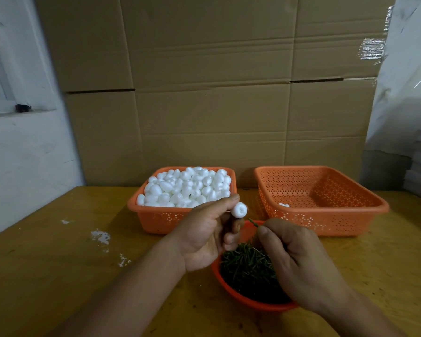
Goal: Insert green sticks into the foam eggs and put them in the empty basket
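My left hand point(206, 233) pinches a white foam egg point(239, 210) between thumb and fingers, its blunt end turned toward me. My right hand point(293, 259) pinches a thin green stick point(253, 223) whose tip points up-left at the egg, a short gap apart. Both hands hover over a round orange bowl point(231, 291) full of green sticks point(247, 266). Behind on the left stands an orange basket point(156, 216) heaped with foam eggs point(187, 187). On the right, a perforated orange basket point(326, 215) holds one white egg point(284, 205) near its front-left corner.
Everything sits on a yellow-brown wooden table point(58, 251) with white paint flecks point(100, 235) at the left. Large cardboard boxes point(204, 93) form a wall close behind the baskets. A white wall is on the left, plastic-wrapped stacks on the right.
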`<move>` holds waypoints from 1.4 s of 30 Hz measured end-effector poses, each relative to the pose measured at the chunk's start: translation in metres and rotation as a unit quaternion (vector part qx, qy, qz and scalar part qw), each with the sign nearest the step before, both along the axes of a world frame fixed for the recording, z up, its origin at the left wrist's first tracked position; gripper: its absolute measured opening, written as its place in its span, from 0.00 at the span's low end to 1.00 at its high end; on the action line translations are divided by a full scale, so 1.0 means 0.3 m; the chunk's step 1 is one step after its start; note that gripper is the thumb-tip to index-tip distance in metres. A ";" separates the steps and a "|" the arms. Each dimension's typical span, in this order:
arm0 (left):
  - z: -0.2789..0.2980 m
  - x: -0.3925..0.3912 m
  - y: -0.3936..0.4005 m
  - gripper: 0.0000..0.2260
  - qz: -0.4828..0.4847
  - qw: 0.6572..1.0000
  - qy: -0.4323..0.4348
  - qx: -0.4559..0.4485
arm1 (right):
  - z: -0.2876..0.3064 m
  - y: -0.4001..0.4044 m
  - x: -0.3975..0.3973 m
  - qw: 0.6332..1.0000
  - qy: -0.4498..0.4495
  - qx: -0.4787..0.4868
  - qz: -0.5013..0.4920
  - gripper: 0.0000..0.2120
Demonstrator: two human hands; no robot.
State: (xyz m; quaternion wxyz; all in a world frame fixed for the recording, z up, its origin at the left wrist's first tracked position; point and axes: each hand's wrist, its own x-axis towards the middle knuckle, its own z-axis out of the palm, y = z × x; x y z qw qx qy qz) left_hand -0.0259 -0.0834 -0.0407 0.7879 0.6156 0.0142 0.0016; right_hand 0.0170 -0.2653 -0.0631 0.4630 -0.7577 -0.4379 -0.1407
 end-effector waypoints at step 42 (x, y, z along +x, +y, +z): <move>-0.021 -0.011 -0.050 0.07 0.069 0.974 -0.118 0.182 | 0.005 -0.003 -0.014 0.995 0.008 0.026 -0.098 0.05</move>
